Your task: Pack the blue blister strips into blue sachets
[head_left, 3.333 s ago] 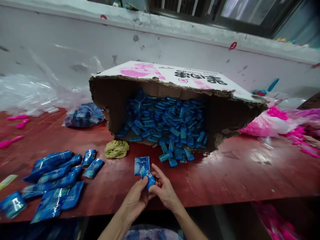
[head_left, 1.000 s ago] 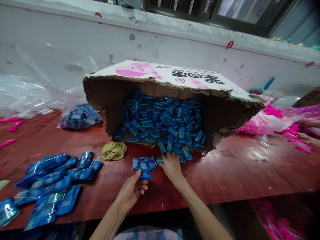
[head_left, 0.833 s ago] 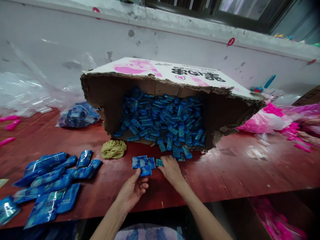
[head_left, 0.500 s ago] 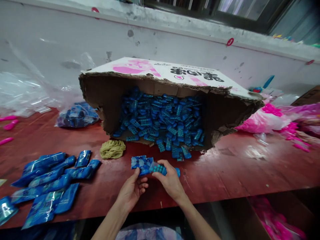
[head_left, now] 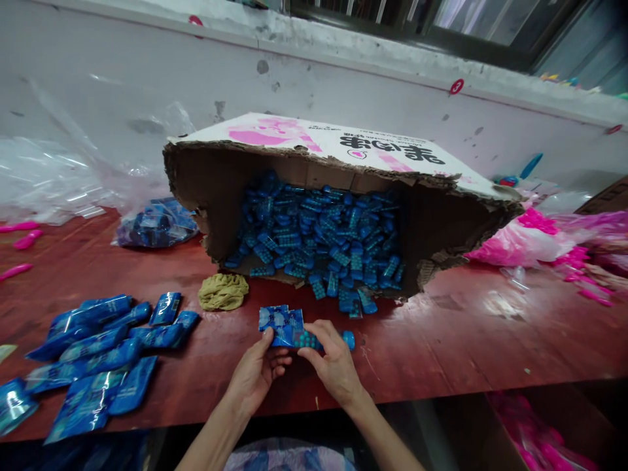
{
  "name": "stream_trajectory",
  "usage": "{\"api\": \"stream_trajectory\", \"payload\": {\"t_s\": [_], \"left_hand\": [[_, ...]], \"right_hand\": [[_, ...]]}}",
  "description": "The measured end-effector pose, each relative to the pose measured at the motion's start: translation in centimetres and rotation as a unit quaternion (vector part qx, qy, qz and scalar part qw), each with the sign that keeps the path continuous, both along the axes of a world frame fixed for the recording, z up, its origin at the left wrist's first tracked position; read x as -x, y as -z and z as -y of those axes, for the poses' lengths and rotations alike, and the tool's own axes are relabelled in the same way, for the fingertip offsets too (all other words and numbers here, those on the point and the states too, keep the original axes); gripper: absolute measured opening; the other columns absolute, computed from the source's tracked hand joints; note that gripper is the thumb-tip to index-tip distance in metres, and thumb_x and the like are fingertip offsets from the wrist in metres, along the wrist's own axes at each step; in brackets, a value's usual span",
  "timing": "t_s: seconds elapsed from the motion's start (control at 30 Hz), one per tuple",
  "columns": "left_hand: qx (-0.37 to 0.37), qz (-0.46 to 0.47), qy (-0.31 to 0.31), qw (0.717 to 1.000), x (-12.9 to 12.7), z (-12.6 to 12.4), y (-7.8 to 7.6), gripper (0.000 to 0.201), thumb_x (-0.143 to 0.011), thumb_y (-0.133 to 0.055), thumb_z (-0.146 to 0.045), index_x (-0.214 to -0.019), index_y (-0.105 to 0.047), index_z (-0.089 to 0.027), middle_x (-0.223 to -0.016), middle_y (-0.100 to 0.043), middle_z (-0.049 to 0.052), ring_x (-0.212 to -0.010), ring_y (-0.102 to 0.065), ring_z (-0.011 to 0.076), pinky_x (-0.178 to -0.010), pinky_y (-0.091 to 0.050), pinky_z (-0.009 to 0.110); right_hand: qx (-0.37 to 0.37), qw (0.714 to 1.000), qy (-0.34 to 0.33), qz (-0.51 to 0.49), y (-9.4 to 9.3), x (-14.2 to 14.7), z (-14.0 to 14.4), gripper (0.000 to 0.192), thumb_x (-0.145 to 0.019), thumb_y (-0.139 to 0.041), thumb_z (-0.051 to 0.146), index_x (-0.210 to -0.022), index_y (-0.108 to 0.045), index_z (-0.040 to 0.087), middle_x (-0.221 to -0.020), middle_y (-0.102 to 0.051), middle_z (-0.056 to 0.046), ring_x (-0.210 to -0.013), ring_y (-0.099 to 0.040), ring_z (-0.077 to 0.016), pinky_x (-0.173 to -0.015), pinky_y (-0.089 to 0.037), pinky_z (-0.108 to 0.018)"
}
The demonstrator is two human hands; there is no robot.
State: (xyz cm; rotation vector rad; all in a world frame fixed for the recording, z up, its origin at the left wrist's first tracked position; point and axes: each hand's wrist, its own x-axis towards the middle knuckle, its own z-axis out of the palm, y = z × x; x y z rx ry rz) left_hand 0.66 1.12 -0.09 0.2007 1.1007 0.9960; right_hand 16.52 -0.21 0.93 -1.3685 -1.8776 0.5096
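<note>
My left hand [head_left: 260,373] pinches a flat blue printed pouch [head_left: 277,318] by its lower edge, between thumb and fingers. My right hand [head_left: 336,363] is closed round a small see-through bottle [head_left: 308,339] with turquoise beads or dots and a blue cap end [head_left: 348,340]. The bottle lies level, its clear end against the pouch's right side; how far it sits inside I cannot tell. Just beyond the hands, a torn cardboard box [head_left: 432,157] on its side holds many similar blue bottles [head_left: 318,229], with several spilling at its lip.
Filled blue pouches [head_left: 98,353] lie in a heap at left. A yellow-green crumpled cloth or lump [head_left: 224,292] sits by the box. Behind are a clear bag of blue items [head_left: 157,222] and plastic bags [head_left: 63,183]. Pink items [head_left: 530,235] lie at right on the red table [head_left: 441,353].
The bottle's clear end has shifted slightly left into or against the pouch, and my right fingers sit lower over it. The whole view has moved a little.
</note>
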Motion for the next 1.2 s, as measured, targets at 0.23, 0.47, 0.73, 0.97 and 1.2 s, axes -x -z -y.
{"api": "stream_trajectory", "payload": {"t_s": [0.23,0.47,0.73,0.97,1.2], "left_hand": [[-0.042,-0.022,0.016,0.999,0.3,0.1,0.2,0.025,-0.071,-0.061,-0.036,-0.074,-0.059,-0.012,-0.055,-0.066,0.005,-0.046,-0.060,0.0137,-0.038,-0.042,0.020],[-0.129,-0.059,-0.004,0.990,-0.2,0.3,-0.2,0.031,-0.062,-0.070,-0.036,-0.079,-0.059,-0.013,-0.061,-0.067,0.002,-0.051,-0.061,0.0127,-0.046,-0.048,0.022],[-0.027,0.004,0.008,1.000,-0.1,0.2,-0.2,0.019,-0.066,-0.068,-0.026,-0.078,-0.058,-0.015,-0.064,-0.068,0.002,-0.055,-0.063,0.0154,-0.051,-0.052,0.027],[-0.052,0.011,0.070,0.996,0.0,0.3,-0.6,0.020,-0.073,-0.061,-0.029,-0.086,-0.061,-0.014,-0.071,-0.069,0.005,-0.062,-0.065,0.0166,-0.052,-0.052,0.026],[-0.101,0.115,0.196,0.969,1.0,0.2,-0.5,0.027,-0.076,-0.056,-0.020,-0.102,-0.061,-0.017,-0.085,-0.069,0.007,-0.068,-0.064,0.0159,-0.060,-0.052,0.029]], "right_hand": [[-0.029,0.999,-0.013,0.007,0.4,0.1,-0.1,0.033,-0.079,-0.057,0.021,-0.111,-0.055,0.026,-0.104,-0.052,-0.007,-0.095,-0.052,-0.0210,-0.082,-0.045,-0.033],[0.141,0.972,0.008,-0.190,0.9,1.0,0.0,0.032,-0.072,-0.061,0.019,-0.104,-0.055,0.022,-0.093,-0.056,-0.001,-0.088,-0.055,-0.0176,-0.081,-0.044,-0.029],[0.246,0.916,-0.128,-0.291,0.4,0.6,0.9,0.040,-0.085,-0.043,0.024,-0.125,-0.045,0.027,-0.119,-0.047,-0.004,-0.098,-0.052,-0.0173,-0.079,-0.047,-0.030],[0.292,0.866,-0.100,-0.394,1.3,1.0,-0.1,0.064,-0.065,-0.065,0.017,-0.124,-0.043,0.029,-0.104,-0.050,-0.002,-0.069,-0.052,-0.0097,-0.058,-0.044,-0.022],[0.228,0.921,-0.143,-0.283,0.3,-0.1,-0.4,0.089,-0.050,-0.080,0.018,-0.127,-0.040,0.034,-0.116,-0.047,0.000,-0.104,-0.046,-0.0185,-0.094,-0.035,-0.034]]}}
